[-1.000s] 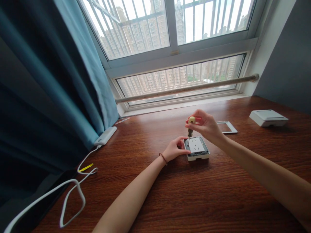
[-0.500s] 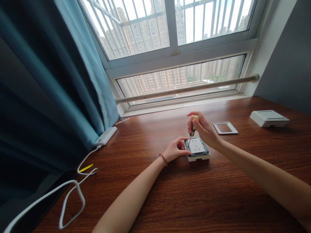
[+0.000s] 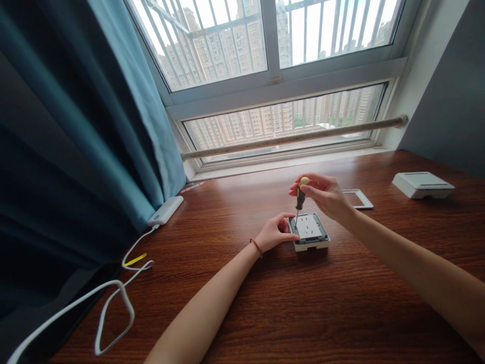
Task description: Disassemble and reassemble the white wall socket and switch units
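A white wall socket (image 3: 308, 227) on a box base lies on the wooden table, its grey inner frame exposed. My left hand (image 3: 275, 233) grips its left side, thumb at the near corner and fingers at the far one. In my right hand (image 3: 322, 193) is a screwdriver (image 3: 300, 198) with a dark and yellow handle, pinched near the top by thumb and fingers. It stands nearly upright, and its tip meets the screw spot on the left side of the socket's frame. Behind my right hand lies a white cover frame (image 3: 361, 198), partly hidden.
A second white box-shaped unit (image 3: 422, 184) sits at the right back of the table (image 3: 303, 308). To the left are a white power bank (image 3: 165, 210) with a white cable (image 3: 131, 247), a yellow strip (image 3: 136, 260) and a blue curtain (image 3: 151, 126). A window rail (image 3: 295, 138) crosses behind.
My right hand has loosened and shifted its hold, from wrapped around the screwdriver handle to a fingertip pinch, moving slightly right. The left hand keeps its hold on the socket.
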Demonstrator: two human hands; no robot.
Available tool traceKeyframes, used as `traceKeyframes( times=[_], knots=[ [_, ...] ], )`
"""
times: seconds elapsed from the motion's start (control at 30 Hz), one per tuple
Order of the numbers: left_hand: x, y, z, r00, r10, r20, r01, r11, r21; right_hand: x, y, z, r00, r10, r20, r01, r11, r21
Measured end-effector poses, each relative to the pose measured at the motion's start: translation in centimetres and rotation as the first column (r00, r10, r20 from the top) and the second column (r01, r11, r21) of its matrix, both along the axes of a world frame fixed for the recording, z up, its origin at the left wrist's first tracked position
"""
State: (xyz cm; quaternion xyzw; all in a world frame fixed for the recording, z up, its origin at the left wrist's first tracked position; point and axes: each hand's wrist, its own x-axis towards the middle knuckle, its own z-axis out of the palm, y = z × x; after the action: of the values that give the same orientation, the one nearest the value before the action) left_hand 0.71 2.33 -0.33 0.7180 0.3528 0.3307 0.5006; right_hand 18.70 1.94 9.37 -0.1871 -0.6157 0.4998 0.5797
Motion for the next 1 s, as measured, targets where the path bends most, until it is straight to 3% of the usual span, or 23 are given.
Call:
traceKeyframes(
  times=[0.13, 0.27, 0.53, 0.7, 0.83, 1.0],
  knots=[
    [0.0, 0.0, -0.1, 1.0, 0.007, -0.014, -0.007, 1.0, 0.002, -0.8, -0.5, -0.3, 0.989, -0.148, -0.016, 0.148, 0.989, 0.022],
    [0.0, 0.0, 0.0, 1.0, 0.008, -0.012, -0.008, 1.0, 0.015, -1.8, -1.6, -0.3, 0.978, -0.207, -0.03, 0.208, 0.977, 0.055],
    [0.1, 0.1, 0.0, 1.0, 0.007, -0.013, -0.006, 1.0, 0.018, -2.2, -1.8, -0.8, 0.99, -0.133, 0.043, 0.126, 0.981, 0.15],
    [0.0, 0.1, -0.1, 1.0, -0.005, -0.012, 0.005, 1.0, 0.015, -2.0, -1.7, -1.1, 0.996, -0.044, 0.082, 0.034, 0.992, 0.119],
    [0.0, 0.1, -0.1, 1.0, -0.005, -0.008, 0.005, 1.0, 0.014, -1.5, -2.0, -0.2, 0.981, -0.068, 0.183, 0.04, 0.988, 0.152],
    [-0.1, 0.0, -0.1, 1.0, 0.001, -0.014, -0.001, 1.0, 0.002, -1.1, -1.9, 0.7, 0.978, -0.101, 0.182, 0.075, 0.986, 0.146]
  ],
)
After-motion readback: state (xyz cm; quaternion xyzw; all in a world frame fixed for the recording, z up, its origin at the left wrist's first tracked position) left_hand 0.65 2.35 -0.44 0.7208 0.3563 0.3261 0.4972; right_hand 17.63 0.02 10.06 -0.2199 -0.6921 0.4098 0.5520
